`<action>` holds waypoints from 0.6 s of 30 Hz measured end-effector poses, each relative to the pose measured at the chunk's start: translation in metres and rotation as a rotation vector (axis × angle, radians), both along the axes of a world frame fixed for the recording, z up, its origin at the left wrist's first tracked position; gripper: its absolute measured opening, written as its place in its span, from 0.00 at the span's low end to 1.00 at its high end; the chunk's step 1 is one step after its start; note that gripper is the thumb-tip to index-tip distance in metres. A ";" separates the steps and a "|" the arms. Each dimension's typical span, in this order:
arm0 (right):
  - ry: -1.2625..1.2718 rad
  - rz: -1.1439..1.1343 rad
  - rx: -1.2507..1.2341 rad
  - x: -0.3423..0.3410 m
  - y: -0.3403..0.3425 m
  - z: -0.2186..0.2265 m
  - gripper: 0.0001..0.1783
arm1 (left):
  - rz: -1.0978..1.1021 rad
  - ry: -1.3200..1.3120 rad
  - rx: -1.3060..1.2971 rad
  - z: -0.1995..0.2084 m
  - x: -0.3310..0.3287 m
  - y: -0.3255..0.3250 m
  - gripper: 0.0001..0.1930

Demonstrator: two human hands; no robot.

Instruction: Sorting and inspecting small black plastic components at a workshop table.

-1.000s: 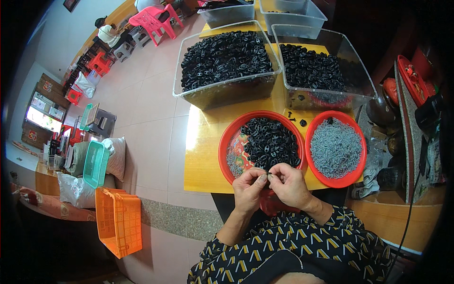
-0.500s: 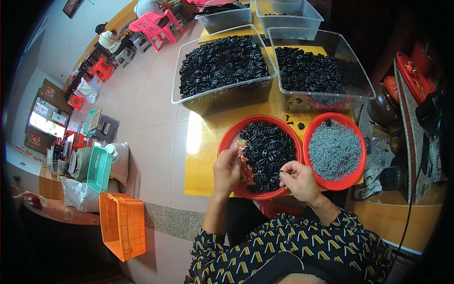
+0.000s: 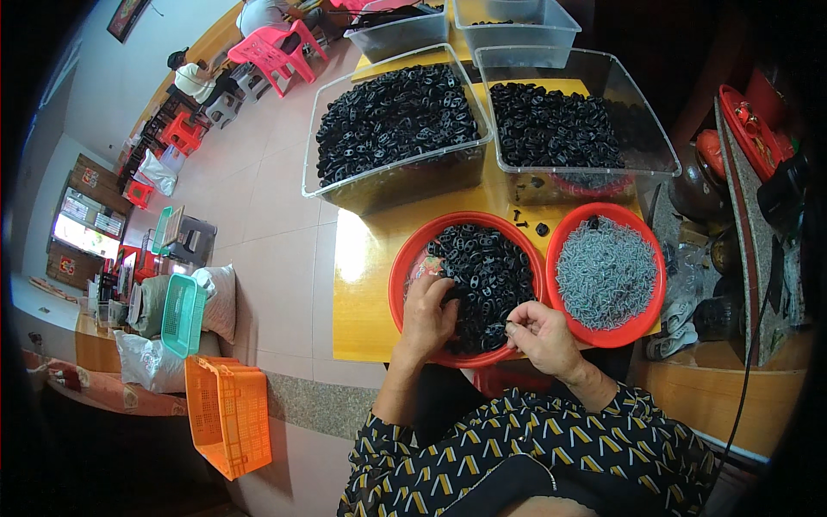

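A red basin [image 3: 394, 280] in front of me holds a heap of small black oval pieces with two holes [image 3: 493, 274]. My left hand [image 3: 428, 317] reaches over the left side of this basin. Its thumb and forefinger are apart, with the fingertips down at the edge of the black heap, and nothing shows in its grip. At the basin's front right rim, my right hand [image 3: 546, 339] is closed in a pinch. Whatever its fingertips hold is too small to make out. To the right stands a second red basin [image 3: 659, 297] full of small silvery screws [image 3: 606, 274].
Two clear plastic bins [image 3: 398, 164] [image 3: 594, 168] of black pieces stand behind the basins, with more bins beyond. A few loose black pieces [image 3: 541, 229] lie on the yellow table [image 3: 357, 302]. An orange crate [image 3: 228, 418] is at left; people sit far off.
My left hand has moved slightly right and down, its fingertips now at the black pieces. My right hand stays pinched near the rim. The whole view has shifted a little.
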State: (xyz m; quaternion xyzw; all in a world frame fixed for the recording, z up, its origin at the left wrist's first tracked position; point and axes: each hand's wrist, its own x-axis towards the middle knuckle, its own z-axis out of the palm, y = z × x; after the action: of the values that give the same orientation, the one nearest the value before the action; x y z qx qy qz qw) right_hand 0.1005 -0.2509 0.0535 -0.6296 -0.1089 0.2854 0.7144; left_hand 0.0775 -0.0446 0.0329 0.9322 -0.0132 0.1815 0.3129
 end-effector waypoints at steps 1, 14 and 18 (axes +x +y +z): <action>0.001 0.003 -0.002 -0.001 0.000 0.000 0.02 | 0.002 -0.007 -0.055 0.000 0.000 -0.002 0.14; -0.005 0.023 0.003 -0.008 0.002 -0.003 0.01 | -0.088 -0.134 -0.017 -0.005 0.001 -0.007 0.11; 0.027 0.019 0.004 -0.004 0.004 -0.001 0.01 | 0.043 0.084 -0.506 0.000 -0.012 -0.013 0.09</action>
State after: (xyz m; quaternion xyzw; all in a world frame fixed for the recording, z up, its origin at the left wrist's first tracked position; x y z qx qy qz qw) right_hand 0.0967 -0.2470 0.0524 -0.6230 -0.1058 0.3004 0.7144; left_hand 0.0651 -0.0574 0.0330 0.8311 0.0658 0.1467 0.5324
